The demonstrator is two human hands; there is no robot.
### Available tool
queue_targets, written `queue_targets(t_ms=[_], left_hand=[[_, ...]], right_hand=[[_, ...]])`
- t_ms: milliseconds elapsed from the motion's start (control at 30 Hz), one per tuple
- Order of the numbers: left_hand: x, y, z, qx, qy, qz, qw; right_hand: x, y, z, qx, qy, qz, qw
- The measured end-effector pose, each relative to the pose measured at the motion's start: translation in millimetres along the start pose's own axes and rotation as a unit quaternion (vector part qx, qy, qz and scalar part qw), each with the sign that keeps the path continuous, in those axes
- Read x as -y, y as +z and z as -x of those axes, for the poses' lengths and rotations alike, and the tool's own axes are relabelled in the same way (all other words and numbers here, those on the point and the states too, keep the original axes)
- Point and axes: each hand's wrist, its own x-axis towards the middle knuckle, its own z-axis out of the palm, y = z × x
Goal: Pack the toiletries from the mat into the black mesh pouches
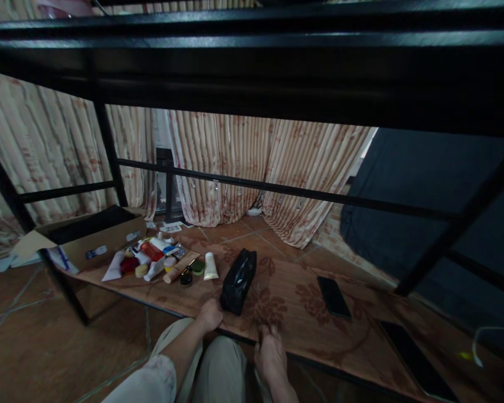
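Head view: glossy black oblong pouch (239,280) is set on the brown flower-patterned bench (296,333). Left hand (211,314) is curled narrow by its near end, at 7 o'clock; whether the pouch is gripped can't be told. Right hand (270,351) is rested at the bench edge, 5 o'clock, fingers loosely open. Small white-and-cream tube (210,266) is placed at 10, flat black phone (334,297) at 3.

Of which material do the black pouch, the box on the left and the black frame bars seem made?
The black pouch: probably glossy synthetic leather or plastic, since its surface shows bright reflections.
The box: likely matte cardboard, judging by its brown walls and flap.
The frame bars: perhaps smooth painted metal, being slim and straight.
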Motion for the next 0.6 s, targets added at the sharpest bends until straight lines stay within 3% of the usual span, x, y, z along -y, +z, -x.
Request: queue_targets(t_ms=[367,600], left_hand=[[-6,-8,-6,0.024,0.006,0.003,1.0],[-5,0,4,0.037,0.019,0.004,0.999]], right_hand=[[-5,-12,-30,0.078,0.021,0.006,0.997],[20,-1,-52,0.112,0.014,0.029,0.993]])
